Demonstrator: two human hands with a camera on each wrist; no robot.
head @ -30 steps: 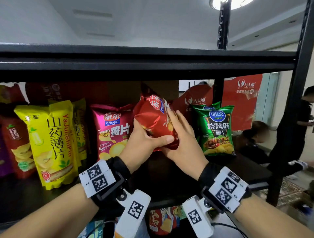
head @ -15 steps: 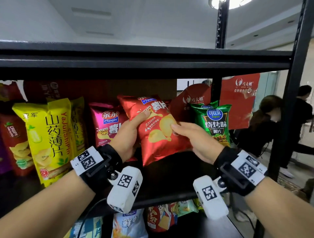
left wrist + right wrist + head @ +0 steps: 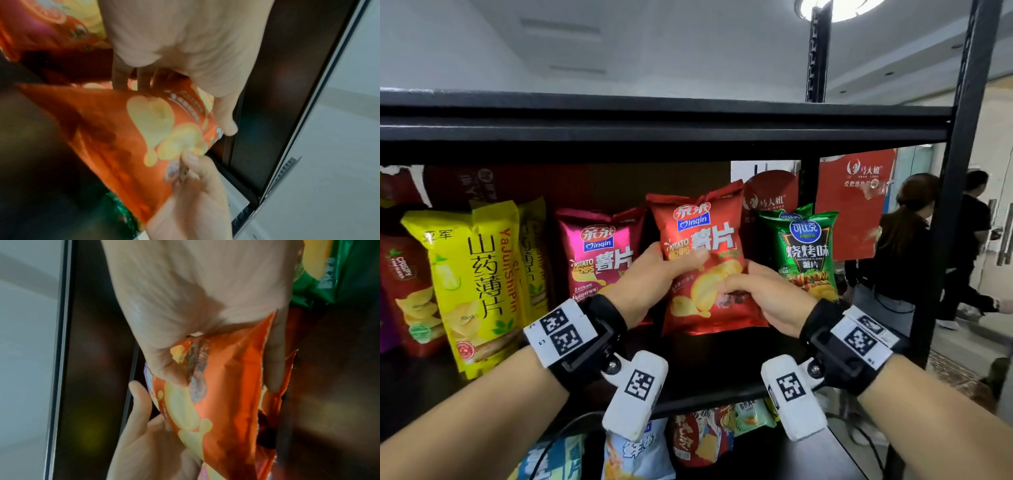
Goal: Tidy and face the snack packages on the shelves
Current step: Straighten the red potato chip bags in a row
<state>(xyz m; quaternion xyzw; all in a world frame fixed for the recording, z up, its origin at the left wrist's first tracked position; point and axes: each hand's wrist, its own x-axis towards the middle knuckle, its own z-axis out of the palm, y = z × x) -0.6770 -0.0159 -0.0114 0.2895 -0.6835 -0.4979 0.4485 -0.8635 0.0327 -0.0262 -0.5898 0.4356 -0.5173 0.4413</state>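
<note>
A red potato chip bag (image 3: 705,260) stands upright and face forward on the black shelf (image 3: 722,370), between a pink chip bag (image 3: 599,250) and a green barbecue chip bag (image 3: 808,250). My left hand (image 3: 654,274) grips its left side, thumb across the front. My right hand (image 3: 756,291) pinches its right side lower down. In the left wrist view the left hand (image 3: 185,65) has its fingers behind the red bag (image 3: 123,129). In the right wrist view the right hand (image 3: 195,305) holds the red bag (image 3: 226,394), thumb in front and a finger behind.
Yellow yam chip bags (image 3: 472,284) and a dark red bag (image 3: 404,291) stand further left. More snack bags (image 3: 698,435) lie on the shelf below. The upper shelf beam (image 3: 654,126) hangs close overhead. A black upright post (image 3: 948,205) is at right, with people (image 3: 904,246) beyond it.
The red bag went from crumpled and turned, through a leftward tilt, to upright and face forward between the pink and green bags. Both hands shifted to its sides.
</note>
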